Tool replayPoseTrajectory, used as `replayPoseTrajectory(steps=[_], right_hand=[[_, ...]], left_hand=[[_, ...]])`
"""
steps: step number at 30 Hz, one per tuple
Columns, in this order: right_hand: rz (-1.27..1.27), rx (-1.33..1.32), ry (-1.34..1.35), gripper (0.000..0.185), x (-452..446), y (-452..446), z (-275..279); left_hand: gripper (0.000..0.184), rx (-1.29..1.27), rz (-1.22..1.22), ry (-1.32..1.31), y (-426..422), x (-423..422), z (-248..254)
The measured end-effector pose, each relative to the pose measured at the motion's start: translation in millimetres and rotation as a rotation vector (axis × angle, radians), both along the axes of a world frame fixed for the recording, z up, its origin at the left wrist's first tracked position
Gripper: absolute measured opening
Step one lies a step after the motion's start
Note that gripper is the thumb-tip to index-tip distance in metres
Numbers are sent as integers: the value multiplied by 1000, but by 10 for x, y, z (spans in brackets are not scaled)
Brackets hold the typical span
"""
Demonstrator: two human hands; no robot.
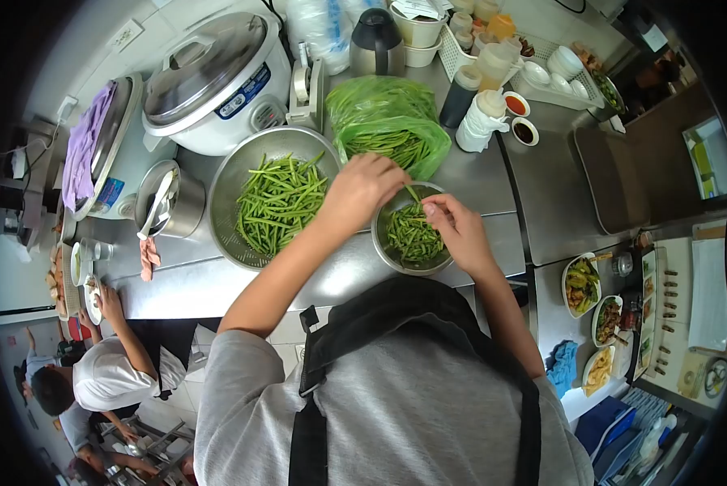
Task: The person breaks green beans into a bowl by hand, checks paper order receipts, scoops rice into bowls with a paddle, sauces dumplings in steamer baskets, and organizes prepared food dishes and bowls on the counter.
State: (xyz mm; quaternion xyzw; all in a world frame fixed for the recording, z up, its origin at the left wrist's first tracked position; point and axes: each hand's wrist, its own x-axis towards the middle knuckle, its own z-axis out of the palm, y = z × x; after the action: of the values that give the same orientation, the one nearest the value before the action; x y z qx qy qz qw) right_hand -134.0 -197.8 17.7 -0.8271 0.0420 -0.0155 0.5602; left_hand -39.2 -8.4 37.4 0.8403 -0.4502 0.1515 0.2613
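A single green bean (413, 193) spans the gap between my two hands, above a small metal bowl (377, 237). My left hand (365, 188) pinches its upper end. With thumb and fingertips, my right hand (457, 228) grips the lower end over the bowl's right side. Short green bean pieces (414, 232) lie in that bowl. To the left, a large perforated metal colander (224, 212) holds a heap of trimmed green beans (281, 202). Behind my hands, a green plastic bag (379, 99) lies with its mouth toward me, whole green beans (389, 147) showing inside.
A large rice cooker (209, 89) and a metal pot with utensils (187, 202) stand left. Sauce bottles (460, 95), two small sauce cups (524, 131) and a thermos (377, 49) line the back. Filled dishes (582, 285) sit right. A person (112, 368) works at lower left.
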Motion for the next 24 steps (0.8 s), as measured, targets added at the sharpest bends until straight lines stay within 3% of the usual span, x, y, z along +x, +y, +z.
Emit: replayPoseTrajectory(steps=[8, 11, 15, 19, 22, 24], right_hand=[[70, 259, 7, 17, -14, 78, 66], [39, 392, -56, 16, -24, 79, 51], [21, 363, -94, 14, -53, 113, 67], [-18, 119, -175, 13, -74, 127, 54], [9, -60, -187, 16, -54, 85, 155], [33, -122, -168, 17, -57, 59, 194]], left_hand=[[16, -207, 140, 112, -10, -385, 66], [18, -386, 144, 299, -91, -505, -112], [19, -683, 133, 857, -231, -690, -216], [17, -579, 165, 943, -183, -695, -196], [17, -373, 226, 486, -104, -646, -159], [17, -301, 239, 368, -68, -614, -116]])
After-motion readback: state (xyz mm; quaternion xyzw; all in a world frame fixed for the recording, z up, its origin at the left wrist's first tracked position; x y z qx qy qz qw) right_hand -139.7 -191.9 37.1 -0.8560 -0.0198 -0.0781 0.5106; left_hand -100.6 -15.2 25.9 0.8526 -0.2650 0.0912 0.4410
